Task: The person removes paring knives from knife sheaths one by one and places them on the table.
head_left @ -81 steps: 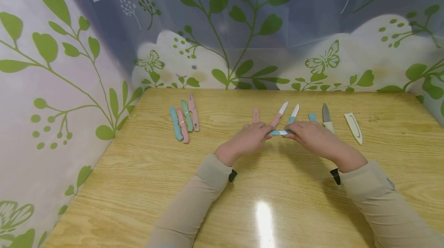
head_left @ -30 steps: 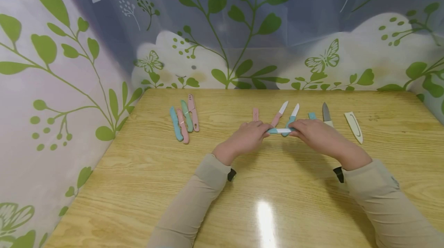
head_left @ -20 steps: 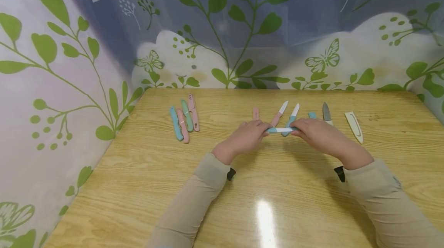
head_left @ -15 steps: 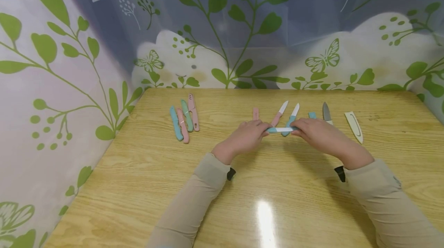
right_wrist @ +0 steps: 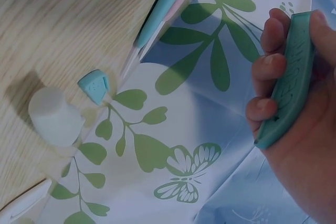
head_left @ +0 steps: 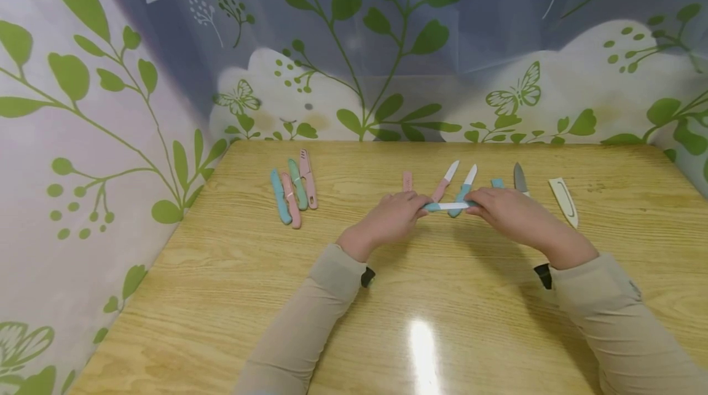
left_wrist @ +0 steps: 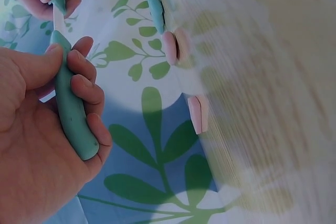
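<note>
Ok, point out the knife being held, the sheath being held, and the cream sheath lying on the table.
Held knife (left_wrist: 70, 103): left wrist view, on its blue-green handle.
Held sheath (right_wrist: 294, 80): right wrist view, on its lettered side.
Cream sheath (head_left: 565, 203): head view, on the middle of its body.

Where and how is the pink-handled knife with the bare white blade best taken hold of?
By its pink handle, probably from the near side, once the left hand and the blue knife it holds are out of the way. The white blade slants away, leaving the handle nearest, so this approach should avoid the edge.
</note>
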{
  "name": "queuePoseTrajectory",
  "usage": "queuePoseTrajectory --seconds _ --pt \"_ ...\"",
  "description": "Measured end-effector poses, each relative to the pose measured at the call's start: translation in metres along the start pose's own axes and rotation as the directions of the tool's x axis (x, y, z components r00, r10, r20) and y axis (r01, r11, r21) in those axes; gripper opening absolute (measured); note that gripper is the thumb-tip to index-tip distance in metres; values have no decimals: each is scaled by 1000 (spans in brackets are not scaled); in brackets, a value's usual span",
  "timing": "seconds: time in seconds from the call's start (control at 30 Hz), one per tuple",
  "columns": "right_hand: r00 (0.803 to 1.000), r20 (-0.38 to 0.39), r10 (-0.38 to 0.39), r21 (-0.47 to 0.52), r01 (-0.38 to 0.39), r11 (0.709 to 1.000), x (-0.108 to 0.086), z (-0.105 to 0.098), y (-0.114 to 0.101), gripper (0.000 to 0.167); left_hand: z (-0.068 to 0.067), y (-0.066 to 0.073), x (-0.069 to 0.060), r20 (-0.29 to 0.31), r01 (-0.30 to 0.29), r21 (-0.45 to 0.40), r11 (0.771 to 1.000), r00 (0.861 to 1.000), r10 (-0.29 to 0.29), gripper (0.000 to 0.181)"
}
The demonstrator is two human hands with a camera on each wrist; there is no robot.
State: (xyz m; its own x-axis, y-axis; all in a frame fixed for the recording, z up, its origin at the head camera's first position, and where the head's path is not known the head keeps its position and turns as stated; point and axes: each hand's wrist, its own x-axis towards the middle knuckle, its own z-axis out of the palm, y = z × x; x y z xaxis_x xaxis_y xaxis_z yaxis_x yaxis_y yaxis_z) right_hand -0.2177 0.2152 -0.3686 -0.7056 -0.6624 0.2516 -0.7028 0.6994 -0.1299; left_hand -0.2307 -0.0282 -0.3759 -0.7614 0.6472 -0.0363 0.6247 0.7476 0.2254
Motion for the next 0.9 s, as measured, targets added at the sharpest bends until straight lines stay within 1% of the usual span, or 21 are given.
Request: queuePoseTrajectory --seconds 0.17,0.3,0.4,0.5,0.57,0.7,0.8,0.9 --pt "999 18 42 19 -42 999 -1 -2 2 23 0 -2 0 -10 -4 7 1000 1000 4 38" --pt "997 38 64 20 -65 998 -2 -4 3 25 0 -2 -1 -13 5 -31 999 1000 -5 38" --pt "996 50 77 32 -79 996 -2 -7 4 25 0 -2 -1 -14 4 -42 999 1000 -4 38" --pt "992 71 107 47 -110 993 -2 -9 4 24 -1 -3 -1 -14 5 -34 999 1000 -6 39" --pt "987 92 133 62 -139 988 -3 -11 5 23 -2 -4 0 -17 8 -29 1000 1000 -8 38" --pt "972 135 192 99 -206 973 -5 -18 7 23 -2 -5 1 -27 28 -58 998 999 -30 35" --pt "961 152 230 103 -247 964 -7 -23 10 26 -2 -6 2 -30 52 -86 995 998 -55 33" --pt "956 156 250 89 -266 960 -10 -25 14 28 -2 -8 3 -27 78 -121 990 996 -82 34"
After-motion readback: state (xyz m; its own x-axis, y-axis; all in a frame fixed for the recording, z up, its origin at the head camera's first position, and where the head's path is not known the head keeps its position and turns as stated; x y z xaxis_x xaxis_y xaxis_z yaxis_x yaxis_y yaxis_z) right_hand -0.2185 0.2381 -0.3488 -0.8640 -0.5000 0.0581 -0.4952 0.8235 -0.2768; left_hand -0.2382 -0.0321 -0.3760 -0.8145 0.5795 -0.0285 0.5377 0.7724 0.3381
